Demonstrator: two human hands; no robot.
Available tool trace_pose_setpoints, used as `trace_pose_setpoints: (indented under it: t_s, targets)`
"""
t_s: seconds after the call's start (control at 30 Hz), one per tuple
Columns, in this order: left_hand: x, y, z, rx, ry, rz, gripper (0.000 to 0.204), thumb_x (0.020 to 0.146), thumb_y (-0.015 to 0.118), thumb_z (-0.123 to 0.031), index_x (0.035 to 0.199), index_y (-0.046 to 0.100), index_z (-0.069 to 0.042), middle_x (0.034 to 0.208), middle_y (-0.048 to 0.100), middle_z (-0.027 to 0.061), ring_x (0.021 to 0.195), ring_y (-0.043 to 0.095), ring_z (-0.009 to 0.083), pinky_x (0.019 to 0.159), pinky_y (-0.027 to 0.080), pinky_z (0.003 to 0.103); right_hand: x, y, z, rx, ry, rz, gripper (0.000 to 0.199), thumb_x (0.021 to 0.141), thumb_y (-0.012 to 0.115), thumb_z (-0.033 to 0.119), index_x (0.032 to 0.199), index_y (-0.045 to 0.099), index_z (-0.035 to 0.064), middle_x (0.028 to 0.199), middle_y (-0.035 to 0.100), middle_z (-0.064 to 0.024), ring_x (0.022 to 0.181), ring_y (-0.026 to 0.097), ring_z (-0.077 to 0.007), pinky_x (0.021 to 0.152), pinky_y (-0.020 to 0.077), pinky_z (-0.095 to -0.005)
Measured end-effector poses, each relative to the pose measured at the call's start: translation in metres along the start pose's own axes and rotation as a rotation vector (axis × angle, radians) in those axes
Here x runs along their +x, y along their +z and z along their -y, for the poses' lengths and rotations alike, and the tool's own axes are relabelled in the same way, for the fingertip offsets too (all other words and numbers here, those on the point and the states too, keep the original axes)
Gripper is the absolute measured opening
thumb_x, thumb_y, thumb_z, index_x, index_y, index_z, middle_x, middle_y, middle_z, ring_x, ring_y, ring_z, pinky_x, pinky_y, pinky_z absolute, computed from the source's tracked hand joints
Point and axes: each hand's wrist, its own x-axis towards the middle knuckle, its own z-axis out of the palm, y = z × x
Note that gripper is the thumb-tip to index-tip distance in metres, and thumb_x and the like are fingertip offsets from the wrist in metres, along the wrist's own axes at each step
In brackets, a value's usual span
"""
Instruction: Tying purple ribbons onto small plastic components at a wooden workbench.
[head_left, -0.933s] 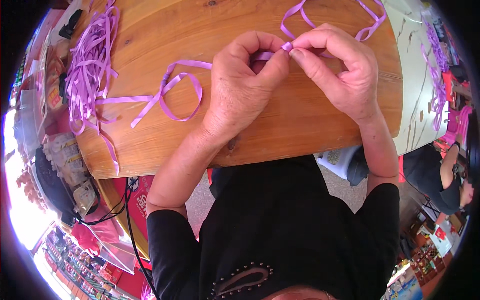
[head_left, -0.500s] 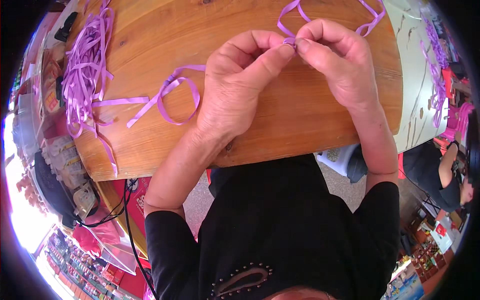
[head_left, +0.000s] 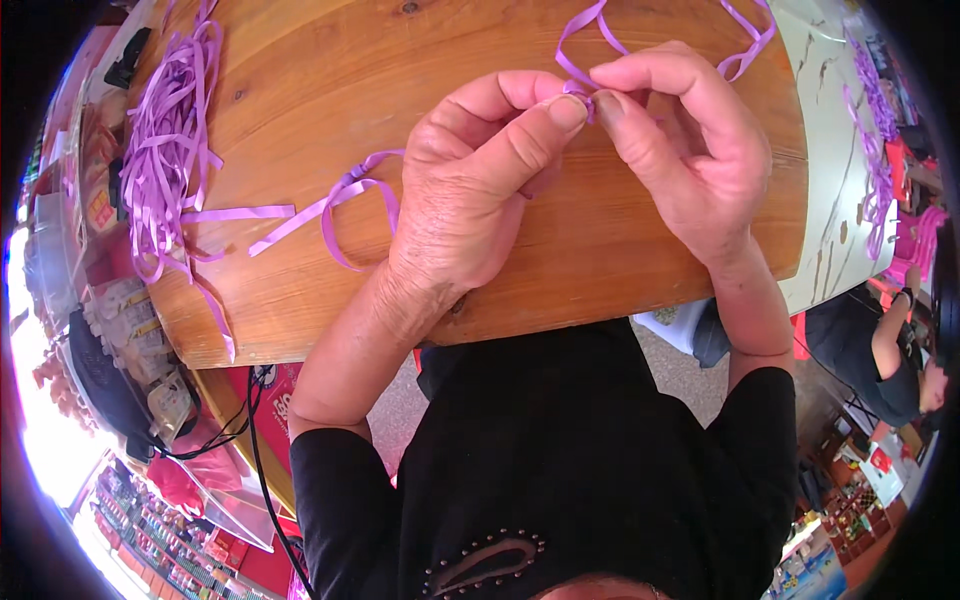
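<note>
Over the wooden table, my left hand point(head_left: 470, 175) pinches a narrow purple ribbon point(head_left: 577, 90) between thumb and forefinger, at a small bunched or knotted spot. My right hand point(head_left: 695, 160) meets it there, its thumb tip against the same spot and its forefinger curved just above. Its other fingers are partly hidden behind the thumb. From the fingertips the ribbon loops away toward the table's far side. Beside my left wrist, a looped ribbon length point(head_left: 335, 205) with a small knot lies on the wood, partly covered by that hand.
A heap of purple ribbons point(head_left: 165, 150) lies along the left of the wooden table point(head_left: 330, 90). A white marbled surface point(head_left: 825, 200) adjoins on the right, with more purple ribbons point(head_left: 875, 160). Packages and a dark bag point(head_left: 100, 375) stand left. Another person point(head_left: 870, 345) is at the right.
My right thumb and forefinger have parted a little and the hand has turned slightly outward. My left hand has shifted slightly left and down, drawing the looped ribbon beside it.
</note>
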Motion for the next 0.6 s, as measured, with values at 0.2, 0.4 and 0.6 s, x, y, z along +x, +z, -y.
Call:
trace_pose_setpoints:
  t_s: [0.2, 0.4, 0.6]
  targets:
    - [0.0, 0.001, 0.0, 0.046, 0.018, -0.046, 0.01, 0.083, 0.067, -0.008, 0.092, 0.064, -0.004, 0.077, 0.06, -0.0031, 0.062, 0.044, 0.0019, 0.053, 0.032, 0.017, 0.002, -0.006, -0.001, -0.141, -0.256, 0.054, 0.018, 0.076, 0.058, -0.015, 0.092, 0.059, -0.0064, 0.081, 0.058, -0.0111, 0.07, 0.055, -0.0152, 0.062, 0.0425, -0.0232]
    - [0.0, 0.0, 0.001, 0.098, 0.02, -0.017, 0.011, 0.084, 0.066, -0.008, 0.094, 0.064, -0.003, 0.078, 0.061, -0.002, 0.063, 0.046, 0.0023, 0.054, 0.034, 0.017, 0.002, -0.011, -0.001, -0.103, -0.202, 0.086, 0.017, 0.075, 0.063, -0.013, 0.09, 0.06, -0.0056, 0.079, 0.06, -0.0103, 0.068, 0.056, -0.0154, 0.06, 0.0429, -0.0238]
    - [0.003, -0.008, 0.001, 0.086, -0.073, 0.014, 0.01, 0.085, 0.064, -0.007, 0.094, 0.064, -0.003, 0.079, 0.062, -0.0014, 0.063, 0.046, 0.0025, 0.054, 0.034, 0.017, 0.003, -0.011, -0.005, -0.162, -0.241, 0.09, 0.017, 0.074, 0.063, -0.013, 0.089, 0.061, -0.0045, 0.079, 0.06, -0.0097, 0.068, 0.056, -0.0151, 0.06, 0.0429, -0.0237]
